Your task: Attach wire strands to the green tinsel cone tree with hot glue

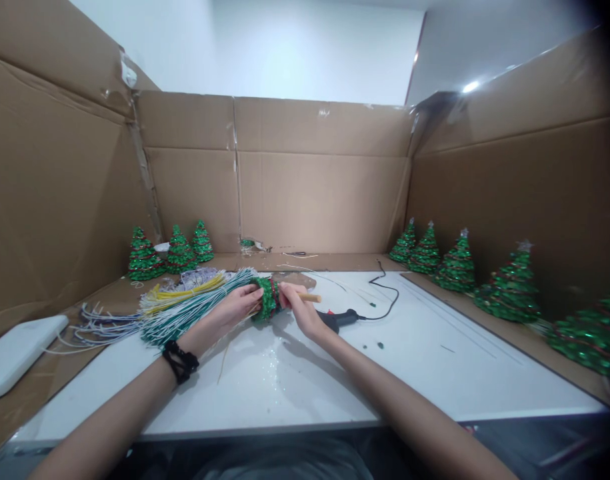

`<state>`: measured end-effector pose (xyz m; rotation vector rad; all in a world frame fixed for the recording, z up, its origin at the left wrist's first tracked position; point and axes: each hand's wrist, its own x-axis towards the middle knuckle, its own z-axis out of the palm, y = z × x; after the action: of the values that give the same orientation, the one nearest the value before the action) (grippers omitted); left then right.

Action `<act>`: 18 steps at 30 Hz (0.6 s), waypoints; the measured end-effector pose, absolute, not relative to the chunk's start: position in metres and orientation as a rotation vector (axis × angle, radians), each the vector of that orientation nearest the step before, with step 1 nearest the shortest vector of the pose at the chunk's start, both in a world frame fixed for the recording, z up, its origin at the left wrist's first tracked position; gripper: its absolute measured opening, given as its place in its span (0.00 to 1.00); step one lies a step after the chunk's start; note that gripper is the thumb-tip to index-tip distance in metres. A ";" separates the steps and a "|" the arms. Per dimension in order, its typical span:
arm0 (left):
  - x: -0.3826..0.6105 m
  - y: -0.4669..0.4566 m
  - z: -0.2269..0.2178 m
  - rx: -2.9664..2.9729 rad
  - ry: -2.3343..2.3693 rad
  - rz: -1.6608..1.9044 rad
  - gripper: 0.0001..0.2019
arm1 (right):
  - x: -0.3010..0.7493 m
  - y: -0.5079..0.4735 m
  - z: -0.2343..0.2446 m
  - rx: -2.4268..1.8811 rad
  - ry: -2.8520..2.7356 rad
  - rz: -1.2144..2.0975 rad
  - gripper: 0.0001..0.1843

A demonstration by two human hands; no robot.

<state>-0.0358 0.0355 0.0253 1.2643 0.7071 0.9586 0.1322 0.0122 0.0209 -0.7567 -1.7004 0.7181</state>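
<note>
My left hand (242,303) is closed round a small green tinsel Christmas tree (267,299), which lies on its side above the table and has a red strand on it. Against the tree's right end, my right hand (299,310) has its fingers bent together. A tan stick (311,297) juts out to the right from between them; its other end is hidden. Just beyond my right wrist lies a black glue gun (342,319) with a red trigger, partly covered by my hand.
Bundles of teal-and-white wire stems (199,307) and yellow stems (185,291) lie left. Finished-looking trees (145,253) stand at the left back; star-topped trees (457,263) line the right. A white case (22,353) sits left. The gun's cord (392,303) curls back. Cardboard walls (325,193) surround the table.
</note>
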 end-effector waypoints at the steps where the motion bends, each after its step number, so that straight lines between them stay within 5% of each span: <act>1: -0.036 0.036 0.025 1.268 0.697 0.953 0.15 | 0.132 0.012 0.021 -0.752 -1.701 0.720 0.20; 18: -0.037 0.045 0.017 1.285 0.627 0.936 0.18 | 0.131 0.028 0.014 -0.609 -1.520 0.943 0.21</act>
<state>-0.0374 0.0447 0.0168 1.2846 0.6267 0.9365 0.1306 0.0279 0.0141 -0.6085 -1.5204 0.9434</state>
